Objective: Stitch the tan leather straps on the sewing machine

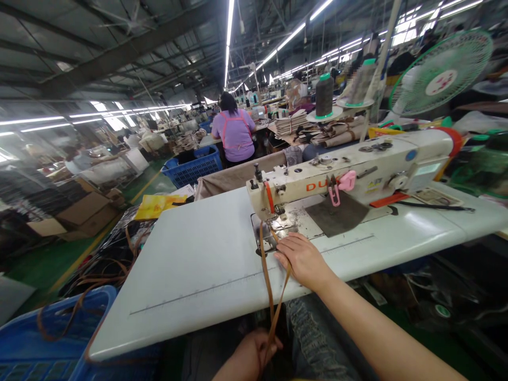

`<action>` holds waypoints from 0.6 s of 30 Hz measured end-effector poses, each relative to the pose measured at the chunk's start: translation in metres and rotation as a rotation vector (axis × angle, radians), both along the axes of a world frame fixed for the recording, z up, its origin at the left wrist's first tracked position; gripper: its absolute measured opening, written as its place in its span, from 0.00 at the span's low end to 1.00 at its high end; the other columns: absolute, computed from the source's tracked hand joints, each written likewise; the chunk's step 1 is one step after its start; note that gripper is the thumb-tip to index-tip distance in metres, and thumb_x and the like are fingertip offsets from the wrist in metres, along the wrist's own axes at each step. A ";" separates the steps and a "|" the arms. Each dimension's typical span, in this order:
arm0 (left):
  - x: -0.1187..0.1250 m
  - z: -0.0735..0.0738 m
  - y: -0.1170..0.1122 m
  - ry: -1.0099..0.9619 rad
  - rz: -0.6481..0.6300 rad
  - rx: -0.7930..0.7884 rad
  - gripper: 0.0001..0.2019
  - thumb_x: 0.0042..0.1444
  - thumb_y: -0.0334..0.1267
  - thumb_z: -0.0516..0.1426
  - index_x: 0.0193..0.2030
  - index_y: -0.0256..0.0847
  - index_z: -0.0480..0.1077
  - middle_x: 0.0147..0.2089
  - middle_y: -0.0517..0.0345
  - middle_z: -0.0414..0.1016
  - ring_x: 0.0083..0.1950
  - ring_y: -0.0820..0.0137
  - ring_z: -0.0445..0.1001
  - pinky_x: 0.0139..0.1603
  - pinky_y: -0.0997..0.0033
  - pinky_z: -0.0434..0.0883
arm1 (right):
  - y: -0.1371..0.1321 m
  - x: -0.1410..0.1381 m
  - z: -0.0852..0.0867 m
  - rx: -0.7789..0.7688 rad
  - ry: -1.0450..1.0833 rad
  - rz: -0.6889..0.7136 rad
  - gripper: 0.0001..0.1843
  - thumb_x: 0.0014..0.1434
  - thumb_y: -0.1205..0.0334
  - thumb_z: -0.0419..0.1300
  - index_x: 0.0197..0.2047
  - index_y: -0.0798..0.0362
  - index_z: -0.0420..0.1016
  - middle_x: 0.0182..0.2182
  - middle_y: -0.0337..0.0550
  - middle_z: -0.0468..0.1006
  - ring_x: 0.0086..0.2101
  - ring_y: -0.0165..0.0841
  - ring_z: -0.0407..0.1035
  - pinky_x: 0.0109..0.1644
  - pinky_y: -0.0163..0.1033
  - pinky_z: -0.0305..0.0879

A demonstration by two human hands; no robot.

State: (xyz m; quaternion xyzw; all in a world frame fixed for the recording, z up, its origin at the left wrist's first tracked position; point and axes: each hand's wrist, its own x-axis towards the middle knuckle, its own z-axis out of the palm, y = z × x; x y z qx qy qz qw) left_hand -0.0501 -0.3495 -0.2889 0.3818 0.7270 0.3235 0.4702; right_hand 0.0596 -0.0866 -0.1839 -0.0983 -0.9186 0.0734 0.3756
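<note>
Head cam: yr R hand [304,260] open, flat on leather strap [266,280] by presser foot [262,238]; L hand [249,353] gripping strap below tabletop [178,264] front edge.

Narrow tan leather strap [268,286], two strands forming long V, upper ends at presser foot [262,238] of white industrial sewing machine [349,177]. Strands cross worktop [198,264] front edge, meeting in curled fingers of left hand [250,353] below. Right hand [304,259] lies flat on worktop, fingertips on strap just beside presser foot.
</note>
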 end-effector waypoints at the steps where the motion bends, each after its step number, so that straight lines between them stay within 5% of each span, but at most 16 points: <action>1: 0.000 -0.004 -0.002 0.019 -0.001 -0.006 0.28 0.53 0.64 0.64 0.44 0.40 0.83 0.49 0.45 0.82 0.56 0.47 0.77 0.64 0.51 0.69 | 0.000 0.000 0.000 0.000 0.000 -0.001 0.13 0.75 0.58 0.57 0.44 0.53 0.81 0.41 0.48 0.86 0.44 0.39 0.78 0.64 0.51 0.68; 3: 0.000 -0.003 -0.002 0.012 0.006 0.019 0.31 0.50 0.61 0.68 0.53 0.41 0.81 0.55 0.43 0.81 0.60 0.47 0.76 0.66 0.51 0.68 | 0.000 0.000 0.001 0.003 -0.005 -0.001 0.13 0.75 0.58 0.56 0.44 0.53 0.81 0.41 0.48 0.85 0.44 0.39 0.78 0.64 0.51 0.68; 6: 0.002 0.017 0.007 -0.099 -0.007 0.109 0.35 0.56 0.61 0.65 0.64 0.41 0.74 0.64 0.43 0.78 0.68 0.48 0.71 0.70 0.52 0.64 | -0.001 0.000 0.001 0.006 -0.005 -0.001 0.14 0.76 0.58 0.55 0.44 0.53 0.81 0.41 0.48 0.86 0.44 0.39 0.78 0.64 0.51 0.68; 11: 0.007 0.043 0.022 -0.118 0.087 0.108 0.35 0.57 0.71 0.59 0.53 0.40 0.80 0.52 0.46 0.83 0.62 0.47 0.74 0.67 0.52 0.67 | 0.000 0.000 0.000 -0.003 0.008 -0.002 0.14 0.76 0.57 0.55 0.45 0.53 0.81 0.41 0.49 0.86 0.44 0.40 0.78 0.64 0.52 0.68; 14: 0.007 0.034 0.021 -0.065 0.089 0.083 0.38 0.56 0.76 0.55 0.47 0.40 0.82 0.44 0.48 0.83 0.55 0.49 0.76 0.61 0.53 0.70 | 0.000 0.000 -0.001 -0.003 0.010 0.002 0.15 0.76 0.57 0.55 0.45 0.53 0.82 0.41 0.48 0.85 0.44 0.39 0.78 0.64 0.52 0.68; 18: -0.003 0.002 0.012 -0.015 -0.049 0.090 0.41 0.56 0.78 0.51 0.44 0.38 0.82 0.46 0.43 0.82 0.52 0.50 0.78 0.58 0.55 0.72 | 0.000 0.001 0.000 -0.002 0.004 -0.003 0.16 0.76 0.56 0.54 0.44 0.54 0.81 0.40 0.49 0.85 0.43 0.39 0.78 0.63 0.52 0.69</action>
